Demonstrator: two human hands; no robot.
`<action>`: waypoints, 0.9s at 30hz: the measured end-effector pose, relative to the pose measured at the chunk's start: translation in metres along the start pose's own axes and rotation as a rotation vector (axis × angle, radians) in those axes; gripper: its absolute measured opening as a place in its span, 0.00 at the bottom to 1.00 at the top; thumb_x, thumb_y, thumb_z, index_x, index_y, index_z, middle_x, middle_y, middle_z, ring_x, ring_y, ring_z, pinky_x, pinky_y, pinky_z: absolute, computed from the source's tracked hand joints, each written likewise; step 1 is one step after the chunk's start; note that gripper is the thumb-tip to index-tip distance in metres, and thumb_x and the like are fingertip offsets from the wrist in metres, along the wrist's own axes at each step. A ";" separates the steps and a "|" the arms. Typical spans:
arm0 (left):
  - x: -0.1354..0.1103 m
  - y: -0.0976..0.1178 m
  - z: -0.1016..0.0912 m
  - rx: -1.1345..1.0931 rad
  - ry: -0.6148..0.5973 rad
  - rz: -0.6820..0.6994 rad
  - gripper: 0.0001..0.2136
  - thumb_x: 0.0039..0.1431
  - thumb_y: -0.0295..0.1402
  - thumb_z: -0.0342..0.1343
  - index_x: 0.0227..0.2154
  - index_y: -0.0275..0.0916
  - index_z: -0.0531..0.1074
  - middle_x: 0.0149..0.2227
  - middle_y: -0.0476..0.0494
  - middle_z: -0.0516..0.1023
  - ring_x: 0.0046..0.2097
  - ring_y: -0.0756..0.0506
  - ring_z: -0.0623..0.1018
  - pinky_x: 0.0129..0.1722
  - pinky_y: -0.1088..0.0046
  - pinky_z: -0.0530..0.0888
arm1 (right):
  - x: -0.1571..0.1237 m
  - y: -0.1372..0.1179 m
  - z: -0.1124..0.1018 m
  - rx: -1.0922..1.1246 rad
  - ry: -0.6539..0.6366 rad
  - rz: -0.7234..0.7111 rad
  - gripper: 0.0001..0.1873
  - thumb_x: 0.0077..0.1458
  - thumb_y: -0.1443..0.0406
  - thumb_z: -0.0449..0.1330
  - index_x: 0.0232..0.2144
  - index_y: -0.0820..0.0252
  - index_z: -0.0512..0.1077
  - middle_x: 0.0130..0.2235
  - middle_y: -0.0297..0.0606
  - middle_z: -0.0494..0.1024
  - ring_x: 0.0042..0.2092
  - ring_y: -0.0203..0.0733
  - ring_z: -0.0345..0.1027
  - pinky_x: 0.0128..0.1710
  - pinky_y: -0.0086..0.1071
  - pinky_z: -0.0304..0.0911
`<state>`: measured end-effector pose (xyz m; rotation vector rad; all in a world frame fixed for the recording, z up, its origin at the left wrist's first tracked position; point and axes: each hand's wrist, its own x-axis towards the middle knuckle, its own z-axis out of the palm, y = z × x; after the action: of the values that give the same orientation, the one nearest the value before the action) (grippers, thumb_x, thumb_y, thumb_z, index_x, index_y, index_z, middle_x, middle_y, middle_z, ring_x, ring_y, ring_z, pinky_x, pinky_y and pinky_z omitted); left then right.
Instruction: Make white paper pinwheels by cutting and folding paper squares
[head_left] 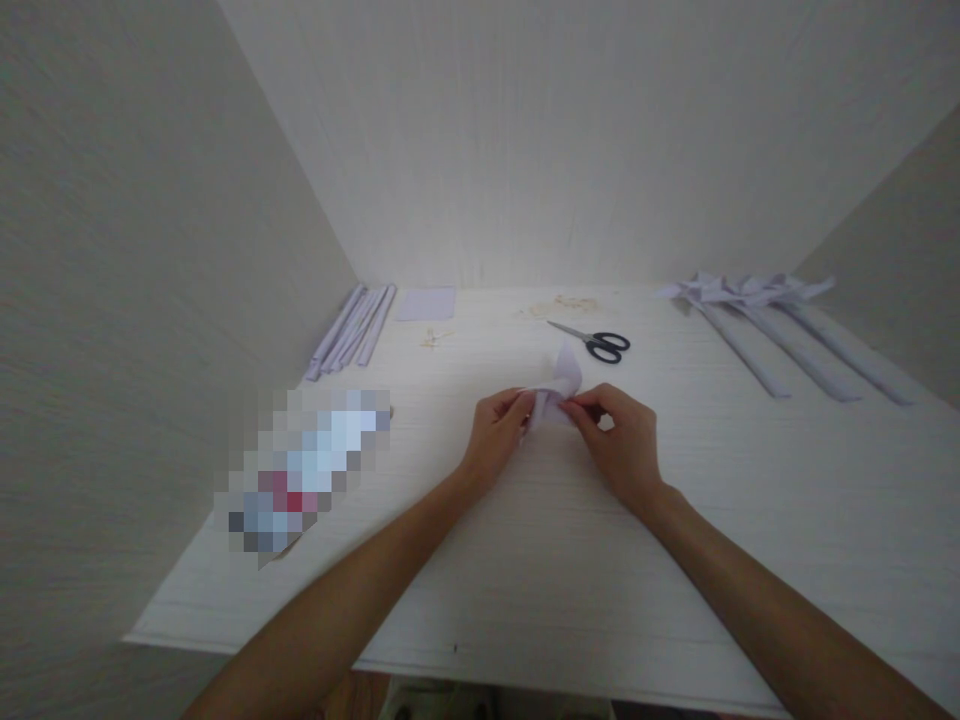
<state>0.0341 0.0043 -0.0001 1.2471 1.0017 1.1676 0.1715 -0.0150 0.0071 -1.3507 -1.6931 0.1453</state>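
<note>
Between my hands, above the middle of the white table, is a piece of pale lilac paper [566,368] with curled, folded flaps. My left hand [501,430] pinches its left side between thumb and fingers. On the opposite edge, my right hand [619,435] grips a flap with thumb and forefinger. My fingers partly cover the paper, so its full shape is hidden. Just beyond my right hand lies a pair of scissors [600,345] with black handles, blades pointing left.
Several rolled paper sticks [352,325] lie at the back left beside a square paper sheet [426,304]. Paper pinwheels on sticks [750,345] rest at the back right. Small pins [435,340] and tan bits [566,304] are scattered behind. A blurred-out object [315,470] lies left. Walls [525,140] enclose the table [525,600].
</note>
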 end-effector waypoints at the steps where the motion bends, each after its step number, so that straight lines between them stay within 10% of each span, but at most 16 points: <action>1: 0.001 0.000 0.000 -0.023 0.002 -0.022 0.10 0.47 0.35 0.51 0.27 0.34 0.72 0.23 0.49 0.72 0.26 0.53 0.69 0.27 0.78 0.66 | 0.000 0.000 0.000 0.005 -0.003 -0.011 0.06 0.46 0.66 0.57 0.20 0.60 0.67 0.21 0.32 0.69 0.23 0.33 0.61 0.24 0.28 0.58; 27: 0.001 0.004 -0.003 0.044 -0.122 0.003 0.07 0.45 0.28 0.51 0.25 0.35 0.74 0.23 0.49 0.74 0.26 0.52 0.71 0.29 0.76 0.67 | 0.001 0.004 -0.003 0.027 -0.081 -0.002 0.10 0.46 0.62 0.57 0.18 0.61 0.66 0.18 0.30 0.68 0.20 0.31 0.58 0.20 0.26 0.53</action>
<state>0.0305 0.0052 0.0040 1.3383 0.9392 1.0639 0.1762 -0.0138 0.0068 -1.3389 -1.7541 0.2235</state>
